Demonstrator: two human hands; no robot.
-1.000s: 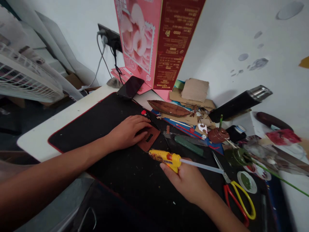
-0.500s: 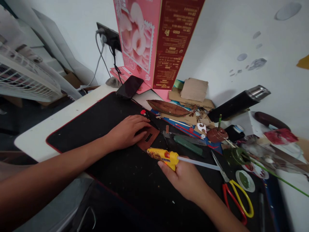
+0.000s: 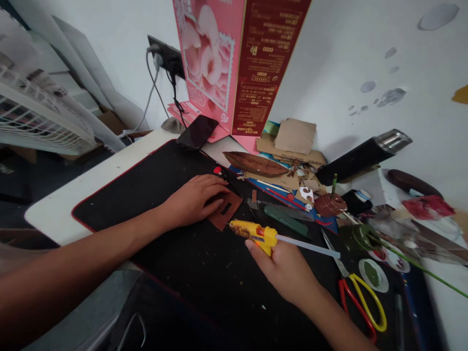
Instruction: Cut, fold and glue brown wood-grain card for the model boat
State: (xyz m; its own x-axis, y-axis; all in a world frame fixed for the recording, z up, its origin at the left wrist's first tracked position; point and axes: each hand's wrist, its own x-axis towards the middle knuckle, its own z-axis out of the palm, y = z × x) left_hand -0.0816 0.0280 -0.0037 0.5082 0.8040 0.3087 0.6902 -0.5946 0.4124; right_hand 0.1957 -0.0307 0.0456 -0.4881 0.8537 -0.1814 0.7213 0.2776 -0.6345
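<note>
My right hand is wrapped around a yellow hot glue gun, with a translucent glue stick sticking out of its back. The gun's stained nozzle end points left, just off the near right side of a flat brown piece with a small dark rectangle on it. Lying over the left part of that piece is my left hand. Its fingers are stretched out, thumb apart, steadying the piece on the black mat.
Right of the mat's middle lie a green-handled cutter and red-and-yellow scissors. Paint pots, a black flask and cardboard scraps crowd the back right. A phone rests near the pink box.
My right hand has drawn the glue gun slightly right, so its nozzle sits a little off the brown piece's near corner. My left hand stays in place.
</note>
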